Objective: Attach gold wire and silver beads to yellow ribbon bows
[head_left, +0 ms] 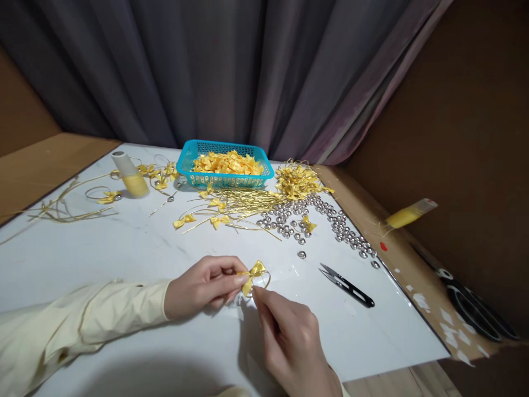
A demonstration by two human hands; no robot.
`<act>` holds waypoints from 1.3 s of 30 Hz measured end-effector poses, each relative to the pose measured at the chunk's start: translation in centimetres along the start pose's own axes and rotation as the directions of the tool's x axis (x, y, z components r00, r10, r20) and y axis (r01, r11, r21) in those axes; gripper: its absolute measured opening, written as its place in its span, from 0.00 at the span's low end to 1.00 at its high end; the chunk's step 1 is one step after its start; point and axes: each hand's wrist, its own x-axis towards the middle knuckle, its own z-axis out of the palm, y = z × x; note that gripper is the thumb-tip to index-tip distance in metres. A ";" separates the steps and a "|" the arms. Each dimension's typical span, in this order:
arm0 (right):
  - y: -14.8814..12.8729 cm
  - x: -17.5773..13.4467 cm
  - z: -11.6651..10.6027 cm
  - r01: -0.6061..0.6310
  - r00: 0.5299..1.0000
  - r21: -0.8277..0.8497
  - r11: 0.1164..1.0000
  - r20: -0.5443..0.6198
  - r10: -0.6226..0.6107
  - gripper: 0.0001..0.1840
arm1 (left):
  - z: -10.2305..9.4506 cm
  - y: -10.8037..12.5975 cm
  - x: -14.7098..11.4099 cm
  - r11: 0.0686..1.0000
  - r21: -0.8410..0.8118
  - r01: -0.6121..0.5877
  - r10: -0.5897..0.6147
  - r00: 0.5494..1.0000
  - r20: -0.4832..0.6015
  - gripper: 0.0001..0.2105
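Observation:
My left hand (206, 284) pinches a yellow ribbon bow (258, 269) between thumb and forefinger, just above the white tabletop. From the bow a thin gold cord (270, 279) curves out in a small loop to the right. The fingers of my right hand (291, 333) are closed on that cord just below the bow; its very end is hidden by the fingertips. Something silvery shows under the bow, too small to make out. To the right of my hands lie black thread snips (349, 285), blades pointing up and left.
A blue basket (184, 160) of yellow bows stands at the back. Beside it are gold cords (243, 203), a pile of corded bows (295, 181) and scattered silver beads (345, 229). A bottle (135, 179) stands left. Black scissors (471, 306) lie beyond the right edge.

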 end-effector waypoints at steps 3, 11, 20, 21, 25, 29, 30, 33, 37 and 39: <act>0.0 0.1 0.0 -0.025 1.000 0.015 1.000 0.012 0.025 0.14 | -0.1 0.0 -0.1 0.992 0.110 -0.057 0.058 0.998 -0.005 0.14; 0.1 0.0 0.4 -0.049 0.999 0.037 0.998 -0.005 0.049 0.13 | -0.2 0.2 0.0 1.000 -0.012 0.004 -0.004 1.000 -0.019 0.15; 0.2 -0.2 0.8 0.150 0.986 -0.190 0.970 -0.037 -0.160 0.17 | -0.1 0.7 0.6 0.916 -0.378 0.137 -0.128 0.991 0.048 0.14; 0.2 -0.2 0.8 0.159 0.985 -0.196 0.968 -0.038 -0.169 0.17 | -0.1 0.7 0.6 0.913 -0.384 0.136 -0.127 0.991 0.050 0.14; 0.2 -0.1 0.8 0.177 0.983 -0.216 0.960 -0.012 -0.184 0.18 | -0.1 0.7 0.7 0.903 -0.406 0.139 -0.123 0.990 0.064 0.13; 0.3 0.1 1.0 0.226 0.970 -0.274 0.935 -0.025 -0.241 0.22 | -0.3 0.6 0.8 0.878 -0.456 0.147 -0.121 0.989 0.087 0.11; 0.3 0.1 1.0 0.240 0.965 -0.292 0.926 -0.032 -0.260 0.22 | -0.3 0.5 0.8 0.870 -0.469 0.152 -0.122 0.988 0.093 0.11; 0.4 -0.1 1.1 0.262 0.957 -0.292 0.920 -0.044 -0.287 0.22 | -0.3 0.5 0.8 0.854 -0.494 0.162 -0.125 0.986 0.108 0.10; 0.6 -0.3 1.1 0.158 0.985 -0.116 0.981 -0.044 -0.164 0.16 | -0.4 0.4 0.7 0.860 -0.486 0.156 -0.118 0.987 0.109 0.11; 0.6 -0.2 1.2 0.085 0.995 -0.004 0.996 -0.061 -0.085 0.13 | -0.4 0.4 0.7 0.863 -0.481 0.154 -0.114 0.987 0.111 0.11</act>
